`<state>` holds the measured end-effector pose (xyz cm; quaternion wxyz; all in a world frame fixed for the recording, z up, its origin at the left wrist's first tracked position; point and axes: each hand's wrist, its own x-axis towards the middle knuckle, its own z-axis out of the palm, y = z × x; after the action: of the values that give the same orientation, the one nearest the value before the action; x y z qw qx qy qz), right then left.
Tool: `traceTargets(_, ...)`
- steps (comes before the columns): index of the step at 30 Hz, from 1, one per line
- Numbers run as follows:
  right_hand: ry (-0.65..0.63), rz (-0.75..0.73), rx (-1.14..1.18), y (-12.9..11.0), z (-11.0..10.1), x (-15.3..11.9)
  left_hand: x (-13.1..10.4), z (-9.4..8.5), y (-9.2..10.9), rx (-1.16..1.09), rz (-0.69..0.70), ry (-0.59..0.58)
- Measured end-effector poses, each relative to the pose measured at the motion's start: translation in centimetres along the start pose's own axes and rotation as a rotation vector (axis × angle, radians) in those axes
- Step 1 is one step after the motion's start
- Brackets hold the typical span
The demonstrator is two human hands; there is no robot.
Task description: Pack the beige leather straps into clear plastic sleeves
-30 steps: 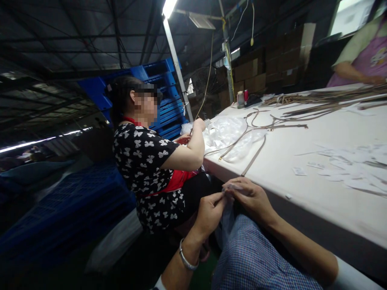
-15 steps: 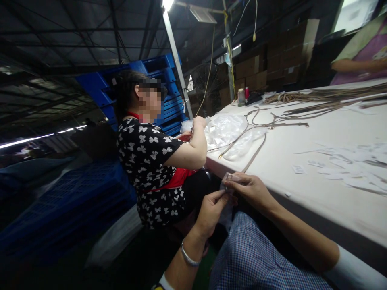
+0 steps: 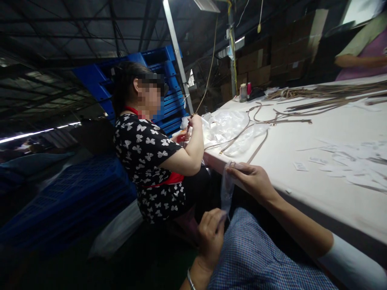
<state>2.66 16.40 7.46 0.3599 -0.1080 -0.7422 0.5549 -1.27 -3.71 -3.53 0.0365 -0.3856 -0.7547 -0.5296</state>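
Note:
At the table's near edge, my right hand [image 3: 254, 182] pinches the buckle end of a thin taupe belt together with the top of a narrow clear plastic bag [image 3: 226, 193]. The rest of that belt [image 3: 260, 148] trails up onto the table. The bag hangs down from those fingers, below the table edge. Lower, over my lap, my left hand [image 3: 211, 231] has its fingers closed at the bag's lower end. How much of the belt lies inside the bag is hard to make out.
On the white table [image 3: 284, 161] lie more thin belts [image 3: 290, 120], a heap of clear plastic bags [image 3: 231, 121] and scattered white tags [image 3: 341, 159]. A co-worker [image 3: 151, 161] sits close on the left, hands busy. Another person [image 3: 363, 60] stands at the far right. Blue pallets [image 3: 90, 193] are behind.
My left hand has moved down, away from my right hand, and the plastic bag is now stretched out between them. My right hand stays near the table edge.

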Motion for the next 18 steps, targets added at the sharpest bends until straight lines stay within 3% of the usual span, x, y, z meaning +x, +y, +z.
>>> traceTargets(2,0.006,0.018,0.018,0.1,0.0,0.2,-0.6,-0.9,-0.6,0.048,-0.077,-0.227)
traceTargets(4,-0.018,0.010,0.008,0.2,0.0,0.3,-0.2,-1.9,-0.5,0.030,-0.218,-0.339)
traceTargets(5,-0.034,0.001,-0.006,0.1,0.1,0.2,0.3,-2.4,-0.2,-0.003,-0.282,-0.308)
traceTargets(7,-0.067,-0.022,-0.031,0.0,0.4,0.0,2.0,-3.1,0.9,-0.089,-0.330,-0.125)
traceTargets(10,-0.107,-0.059,-0.057,-0.5,1.1,-0.5,4.5,-2.8,3.0,-0.195,-0.233,0.086)
traceTargets(13,-0.127,-0.095,-0.078,-1.0,1.7,-0.9,5.6,-1.3,4.5,-0.288,-0.180,0.139)
traceTargets(18,-0.133,-0.088,-0.092,-1.2,1.7,-1.3,4.7,0.4,4.1,-0.524,-0.300,0.125)
